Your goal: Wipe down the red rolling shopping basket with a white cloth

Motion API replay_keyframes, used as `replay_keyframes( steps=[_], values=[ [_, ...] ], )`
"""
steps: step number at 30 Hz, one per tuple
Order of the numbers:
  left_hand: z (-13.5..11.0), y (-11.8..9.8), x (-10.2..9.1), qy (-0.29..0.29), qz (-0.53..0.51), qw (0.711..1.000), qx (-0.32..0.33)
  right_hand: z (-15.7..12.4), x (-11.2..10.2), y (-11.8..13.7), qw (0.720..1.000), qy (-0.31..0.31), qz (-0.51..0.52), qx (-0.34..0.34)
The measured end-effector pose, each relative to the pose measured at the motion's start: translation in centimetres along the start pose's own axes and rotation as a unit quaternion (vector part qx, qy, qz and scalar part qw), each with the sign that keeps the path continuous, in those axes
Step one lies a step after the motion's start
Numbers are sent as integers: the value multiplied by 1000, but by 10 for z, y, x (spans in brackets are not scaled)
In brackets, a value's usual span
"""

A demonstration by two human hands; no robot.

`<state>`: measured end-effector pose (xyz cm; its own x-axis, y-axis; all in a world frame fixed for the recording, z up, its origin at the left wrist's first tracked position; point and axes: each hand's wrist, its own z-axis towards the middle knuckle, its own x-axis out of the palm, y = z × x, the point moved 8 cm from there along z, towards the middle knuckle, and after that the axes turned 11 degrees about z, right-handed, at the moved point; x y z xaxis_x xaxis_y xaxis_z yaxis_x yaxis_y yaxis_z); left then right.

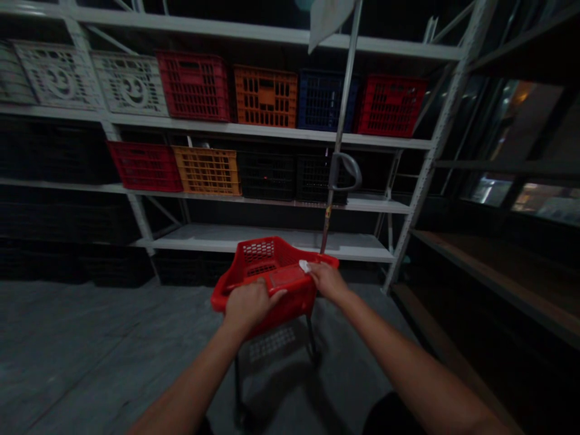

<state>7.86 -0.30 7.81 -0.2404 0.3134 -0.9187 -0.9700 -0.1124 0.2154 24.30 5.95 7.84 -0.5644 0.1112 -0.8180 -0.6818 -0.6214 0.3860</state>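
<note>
A small red plastic shopping cart (281, 314) stands in front of me, its basket pierced with honeycomb holes and its legs dark. My left hand (247, 305) is wrapped over the left part of its handle, thumb lying along the bar. At the handle's right end, my right hand (325, 279) has its fingers closed on the rim. A small white piece, perhaps paper or tissue (304, 266), shows at the fingers of that hand. A tall metal pole (344, 103) rises from the cart's right side, carrying a grey loop (348, 171) and a pale sign panel (330, 21).
White metal shelving (272, 240) spans the space ahead. Crates stand on it, among them an orange crate (266, 96), a blue crate (325, 99) and a yellow crate (208, 170). Darker shelves (493, 266) line the right side. The grey floor (81, 350) extends left.
</note>
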Motion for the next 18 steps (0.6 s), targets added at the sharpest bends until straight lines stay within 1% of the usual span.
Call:
replay_keyframes(
  steps=[2, 3, 5, 7, 9, 10, 11, 12, 13, 15, 16, 17, 18],
  values=[
    [0, 2, -1, -1, 0, 1000, 7, -22, 5, 16, 992, -100, -18, -68],
    [0, 4, -1, 1, 1, 1000, 8, -32, 9, 23, 986, -134, -27, -98],
    [1, 8, 1, 11, 4, 1000, 8, -45, 10, 24, 975, -179, -38, -123],
    [1, 15, 4, 21, 9, 1000, 8, -48, 0, 10, 971, -211, -46, -100],
    [1, 22, 6, 20, 15, 1000, 17, -43, -19, -15, 971, -228, -59, -28],
    [1, 24, 7, 17, 17, 999, 23, -37, -28, -27, 973, -219, -68, 15],
    [2, 26, 7, 15, 19, 999, 29, -30, -35, -38, 977, -194, -76, 53],
    [2, 28, 8, 14, 19, 999, 33, -20, -37, -45, 983, -148, -78, 79],
    [3, 29, 9, 16, 18, 999, 35, -10, -35, -49, 989, -84, -74, 92],
    [6, 29, 11, 21, 16, 999, 34, 9, -22, -46, 994, 55, -50, 84],
    [7, 28, 11, 22, 15, 999, 33, 15, -14, -40, 991, 110, -34, 72],
    [8, 27, 11, 23, 14, 999, 34, 21, -8, -34, 987, 147, -18, 60],
    [10, 25, 11, 23, 12, 999, 37, 24, -3, -28, 985, 167, -6, 51]
  ],
)
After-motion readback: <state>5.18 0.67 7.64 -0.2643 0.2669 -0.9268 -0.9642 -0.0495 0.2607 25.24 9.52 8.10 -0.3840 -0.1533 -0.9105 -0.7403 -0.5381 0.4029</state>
